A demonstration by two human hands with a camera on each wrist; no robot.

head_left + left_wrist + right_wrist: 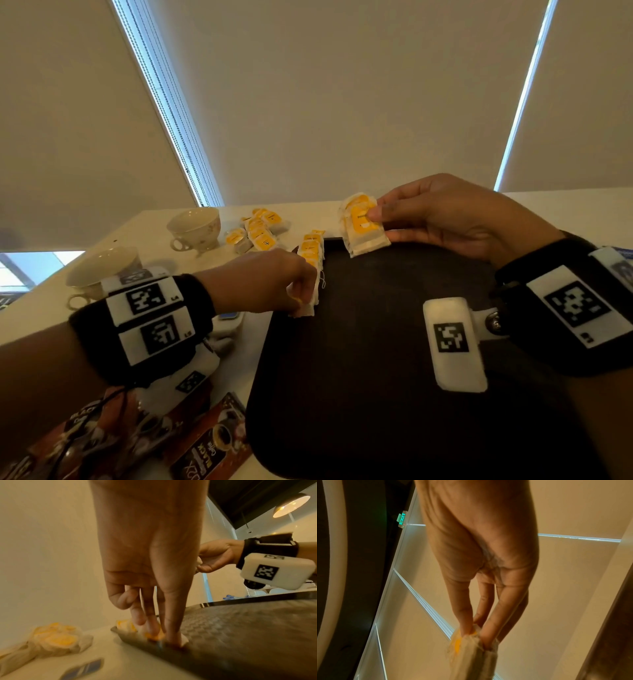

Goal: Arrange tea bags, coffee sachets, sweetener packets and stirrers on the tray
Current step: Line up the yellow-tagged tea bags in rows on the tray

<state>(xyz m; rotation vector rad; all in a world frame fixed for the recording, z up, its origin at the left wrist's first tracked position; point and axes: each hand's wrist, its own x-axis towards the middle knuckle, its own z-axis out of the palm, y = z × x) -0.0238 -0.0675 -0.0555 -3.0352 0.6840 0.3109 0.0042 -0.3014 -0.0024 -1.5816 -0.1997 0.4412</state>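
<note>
A black tray (pixel 376 394) lies on the white table. Along its left rim stands a row of tea bags (pixel 311 251) with yellow tags. My left hand (pixel 301 291) pinches the near end of that row (pixel 152 635) at the tray's rim (pixel 137 642). My right hand (pixel 375 219) holds a small stack of tea bags (pixel 363 226) above the tray's far edge, thumb on top and fingers beneath; the right wrist view shows the stack (pixel 471 655) pinched between fingers and thumb.
A loose pile of tea bags (pixel 257 231) lies on the table behind the tray, and two teacups (pixel 195 228) (pixel 99 270) stand to the left. Brown coffee sachets (pixel 212 442) lie at the near left. A blue-striped packet (pixel 84 668) lies beside the tray.
</note>
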